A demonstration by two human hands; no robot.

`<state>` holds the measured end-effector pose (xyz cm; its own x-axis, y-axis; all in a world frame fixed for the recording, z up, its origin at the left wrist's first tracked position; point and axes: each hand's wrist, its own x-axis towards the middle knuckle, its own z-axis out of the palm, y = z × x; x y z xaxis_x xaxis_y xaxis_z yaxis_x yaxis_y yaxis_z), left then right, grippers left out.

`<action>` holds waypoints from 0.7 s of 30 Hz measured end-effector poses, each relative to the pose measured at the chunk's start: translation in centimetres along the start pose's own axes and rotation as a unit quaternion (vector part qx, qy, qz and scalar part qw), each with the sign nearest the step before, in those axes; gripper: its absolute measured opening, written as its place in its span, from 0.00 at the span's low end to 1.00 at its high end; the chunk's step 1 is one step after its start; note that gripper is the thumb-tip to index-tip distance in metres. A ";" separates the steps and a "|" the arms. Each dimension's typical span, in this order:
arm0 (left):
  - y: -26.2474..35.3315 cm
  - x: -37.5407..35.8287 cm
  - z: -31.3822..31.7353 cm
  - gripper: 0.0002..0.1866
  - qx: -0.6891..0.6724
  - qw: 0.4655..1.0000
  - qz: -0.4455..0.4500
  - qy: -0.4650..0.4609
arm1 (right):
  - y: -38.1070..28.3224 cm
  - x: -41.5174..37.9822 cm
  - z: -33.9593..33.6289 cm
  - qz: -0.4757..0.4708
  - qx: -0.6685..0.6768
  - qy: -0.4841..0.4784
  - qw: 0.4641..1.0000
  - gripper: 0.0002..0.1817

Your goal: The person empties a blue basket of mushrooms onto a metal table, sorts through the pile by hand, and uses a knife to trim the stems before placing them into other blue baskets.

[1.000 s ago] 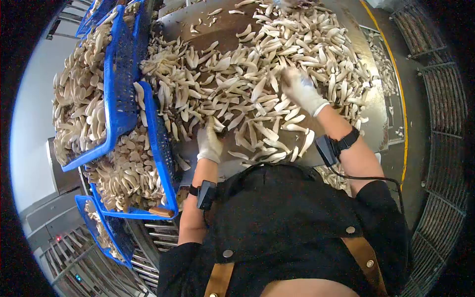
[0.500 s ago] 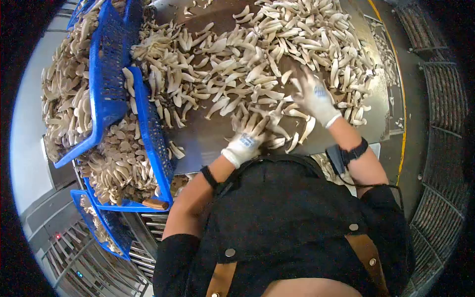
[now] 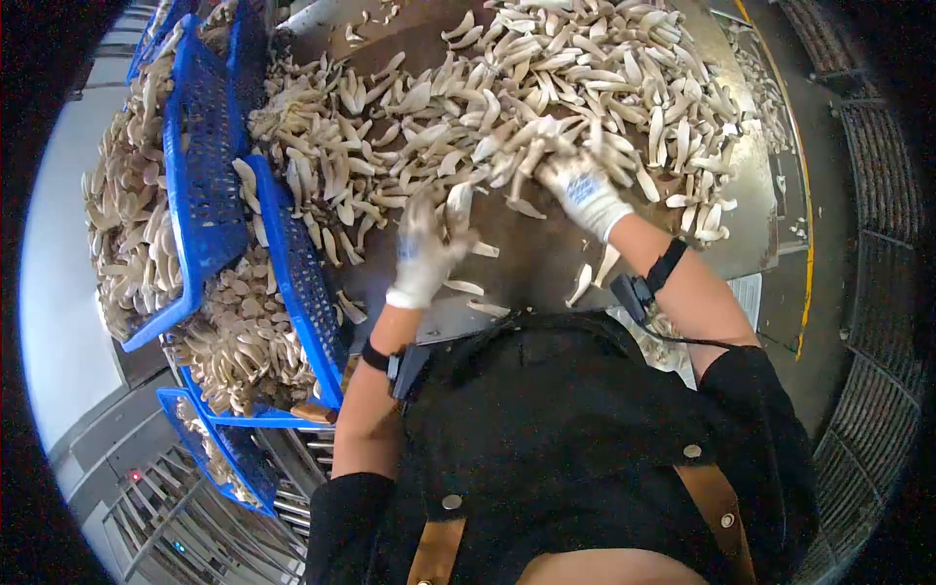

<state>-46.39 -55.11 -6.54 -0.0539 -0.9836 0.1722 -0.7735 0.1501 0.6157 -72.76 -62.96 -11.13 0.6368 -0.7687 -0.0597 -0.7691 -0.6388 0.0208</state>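
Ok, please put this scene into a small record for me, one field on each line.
Left hand: gloved in white, motion-blurred, beside mushrooms; grip unclear
Right hand: gloved in white, fingers among mushrooms; grip unclear
Surface: table, partly bare between the hands and the body
Mushrooms: loose, heaped most thickly on the far right part
Containers: blue baskets at the left, holding more mushrooms

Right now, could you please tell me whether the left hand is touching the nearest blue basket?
Apart: the head view shows mushrooms and bare tabletop between the left hand and that blue basket.
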 end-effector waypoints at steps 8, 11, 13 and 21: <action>-2.5 -7.2 6.1 0.46 0.068 0.983 0.073 -0.152 | 8.0 1.0 -4.0 0.208 0.206 0.117 0.949 0.10; 3.2 0.5 5.0 0.34 -0.005 0.990 0.114 -0.079 | 4.6 1.7 -7.1 0.089 0.116 0.152 0.978 0.13; 2.6 3.9 4.9 0.30 -0.082 0.987 0.134 -0.034 | 0.9 3.2 -8.6 -0.015 0.063 -0.035 0.997 0.22; -1.7 8.3 6.0 0.26 0.148 0.988 0.037 -0.028 | 1.6 11.0 -10.1 -0.012 -0.016 -0.313 0.949 0.23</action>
<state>-49.30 -64.12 -10.78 -0.1458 -0.9761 0.1609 -0.9167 0.1945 0.3491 -66.40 -72.79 -1.68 0.4892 -0.5898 -0.6425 -0.7461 -0.6645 0.0419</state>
